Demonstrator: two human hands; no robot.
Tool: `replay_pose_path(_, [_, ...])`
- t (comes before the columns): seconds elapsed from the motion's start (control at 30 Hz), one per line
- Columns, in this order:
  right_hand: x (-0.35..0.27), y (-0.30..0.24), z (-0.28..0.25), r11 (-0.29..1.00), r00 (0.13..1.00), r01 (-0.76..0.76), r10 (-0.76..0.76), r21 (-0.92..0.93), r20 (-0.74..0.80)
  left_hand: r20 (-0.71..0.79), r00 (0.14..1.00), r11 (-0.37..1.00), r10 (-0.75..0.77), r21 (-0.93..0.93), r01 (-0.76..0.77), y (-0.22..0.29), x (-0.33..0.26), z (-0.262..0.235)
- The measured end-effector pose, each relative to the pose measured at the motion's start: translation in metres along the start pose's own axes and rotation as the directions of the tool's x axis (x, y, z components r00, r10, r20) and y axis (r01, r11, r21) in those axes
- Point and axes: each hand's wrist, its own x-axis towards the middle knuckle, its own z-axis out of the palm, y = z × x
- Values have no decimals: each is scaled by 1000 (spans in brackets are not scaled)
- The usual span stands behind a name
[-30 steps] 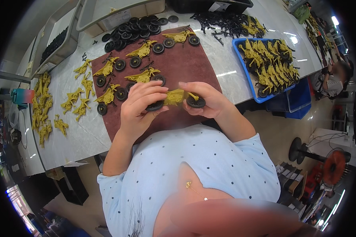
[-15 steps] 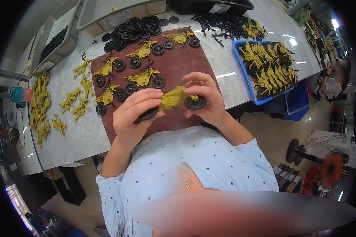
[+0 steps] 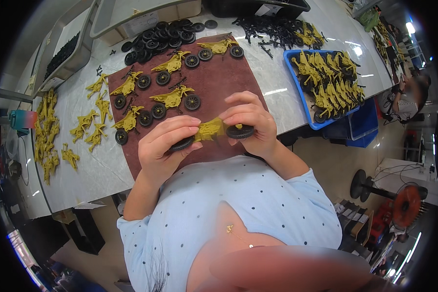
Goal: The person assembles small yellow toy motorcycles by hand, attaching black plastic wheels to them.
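Between my hands, close to my body, is a yellow toy motorcycle [image 3: 209, 130] with a black wheel at each end. My left hand [image 3: 163, 141] is closed round its left end, the thumb under the wheel there. At the other end my right hand [image 3: 252, 121] grips the second wheel [image 3: 240, 131], fingers above and thumb below. Part of the toy's body is blurred. Beyond my hands, several similar yellow motorcycles [image 3: 166, 98] lie on a dark red cloth [image 3: 219, 78], most with black wheels fitted.
Black wheels [image 3: 160, 38] are heaped at the cloth's far edge. Yellow bodies [image 3: 46, 131] lie to the left. Black small parts [image 3: 267, 30] spread at the far right, near a blue tray [image 3: 289, 73] of motorcycles. Grey bins [image 3: 146, 19] stand behind. Another person [image 3: 409, 100] sits far right.
The toy motorcycle has tilted in my hands, its body now looking flatter and narrower. My right fingers have shifted slightly inward over the wheel. Both hands keep their hold.
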Motion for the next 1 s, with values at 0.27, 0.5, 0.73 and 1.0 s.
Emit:
replay_pose_path(0.27, [-2,0,3,1000,999,-16,17,-14,49,17,994,993,-107,-37,108,-4,-4,-4])
replay_pose_path(0.5, [-2,-8,14,786,879,-447,474,427,49,-83,959,950,271,185,-252,-1,-5,-3])
replay_pose_path(0.73, [-1,-8,0,-57,533,-605,712,794,457,147,874,760,463,443,-476,-4,-13,-12])
replay_pose_path(1.0, [-4,-11,3,431,601,-776,726,459,334,164,913,753,374,521,-402,-11,-17,-6])
